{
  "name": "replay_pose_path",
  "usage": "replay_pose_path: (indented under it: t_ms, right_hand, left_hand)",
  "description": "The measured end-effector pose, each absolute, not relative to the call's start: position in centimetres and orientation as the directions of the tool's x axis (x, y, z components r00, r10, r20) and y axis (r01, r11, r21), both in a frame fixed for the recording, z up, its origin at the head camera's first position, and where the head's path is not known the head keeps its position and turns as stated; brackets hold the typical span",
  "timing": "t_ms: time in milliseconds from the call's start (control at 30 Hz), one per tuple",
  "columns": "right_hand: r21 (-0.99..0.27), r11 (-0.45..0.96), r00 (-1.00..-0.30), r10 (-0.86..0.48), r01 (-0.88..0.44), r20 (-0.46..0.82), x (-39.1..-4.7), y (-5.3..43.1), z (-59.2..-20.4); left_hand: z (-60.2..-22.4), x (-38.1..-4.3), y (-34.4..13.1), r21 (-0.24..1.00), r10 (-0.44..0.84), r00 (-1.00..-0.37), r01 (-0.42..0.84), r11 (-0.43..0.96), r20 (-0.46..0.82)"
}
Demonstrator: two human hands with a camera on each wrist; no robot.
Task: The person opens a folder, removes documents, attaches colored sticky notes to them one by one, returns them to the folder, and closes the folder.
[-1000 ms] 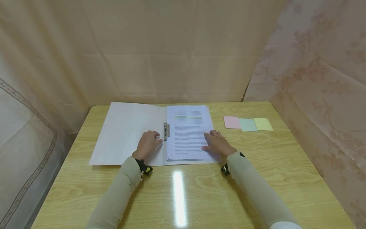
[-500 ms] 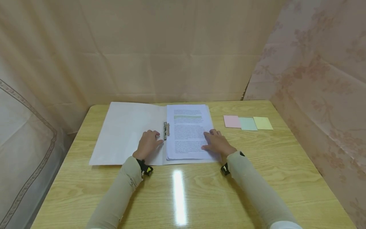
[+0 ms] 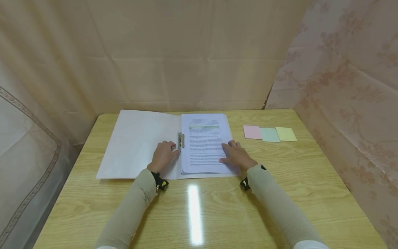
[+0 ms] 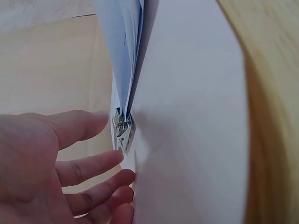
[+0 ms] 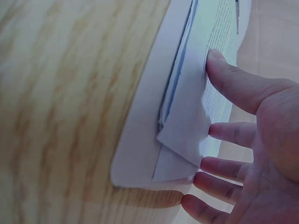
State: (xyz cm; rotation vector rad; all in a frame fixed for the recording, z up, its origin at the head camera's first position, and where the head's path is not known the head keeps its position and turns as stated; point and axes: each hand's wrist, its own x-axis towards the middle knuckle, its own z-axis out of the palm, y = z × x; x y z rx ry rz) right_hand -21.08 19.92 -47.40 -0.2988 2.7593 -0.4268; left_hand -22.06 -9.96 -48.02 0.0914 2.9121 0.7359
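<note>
An open white folder (image 3: 133,148) lies on the table with a stack of printed paper (image 3: 203,148) on its right half. At the fold sits a metal clip (image 4: 123,128), close to the inner edge of the stack. My left hand (image 3: 163,155) is over the left cover, its thumb and forefinger near the clip with a gap between them. My right hand (image 3: 237,156) rests on the right edge of the stack, fingers spread; in the right wrist view its thumb (image 5: 233,84) lies on the printed top sheet.
Pink (image 3: 252,132), pale green (image 3: 269,135) and yellow (image 3: 286,134) sticky note pads lie in a row to the right on the wooden table (image 3: 242,218). A beige curtain (image 3: 186,58) hangs behind the table, and a patterned cloth (image 3: 351,103) hangs at the right.
My left hand has shifted slightly to the right, its thumb now closer to the clip. The right hand, the paper stack and the note pads stay in place.
</note>
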Motion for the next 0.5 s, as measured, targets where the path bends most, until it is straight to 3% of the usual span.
replay_pose_path:
  t_ms: [500]
  right_hand:
    - [-0.326, 0.934, -0.925, -0.245, -0.145, -0.292, -20.97, 19.97, -47.37]
  left_hand:
    - [-48.35, -22.58, -9.25, 0.49, 0.067, -0.993, 0.009, 0.872, -0.101]
